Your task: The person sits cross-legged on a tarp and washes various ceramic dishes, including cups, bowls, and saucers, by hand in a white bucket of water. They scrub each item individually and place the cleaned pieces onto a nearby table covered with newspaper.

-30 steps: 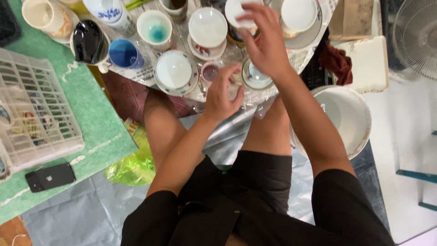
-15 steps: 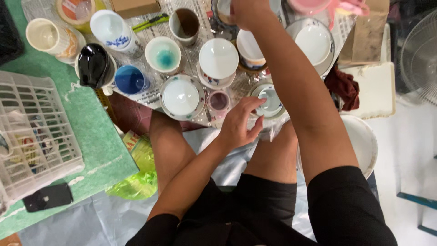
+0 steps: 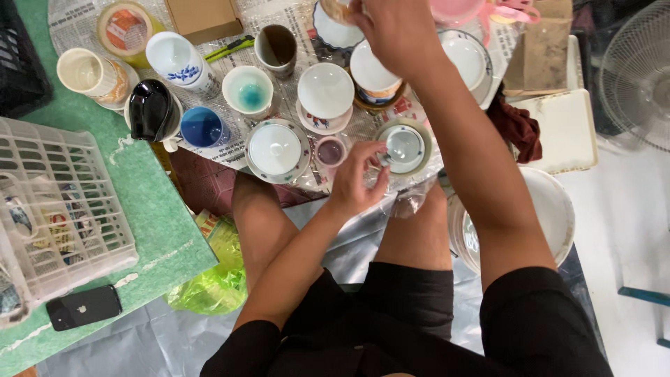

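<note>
Left hand (image 3: 357, 183) fingers (image 3: 373, 155) pinch the rim of a small white cup (image 3: 405, 145) on a saucer at the near edge of the newspaper-covered surface (image 3: 293, 84). Right hand (image 3: 391, 31) reaches farther back; whether it grips anything cannot be told. A lidded white bowl (image 3: 276, 149) sits just left.
</note>
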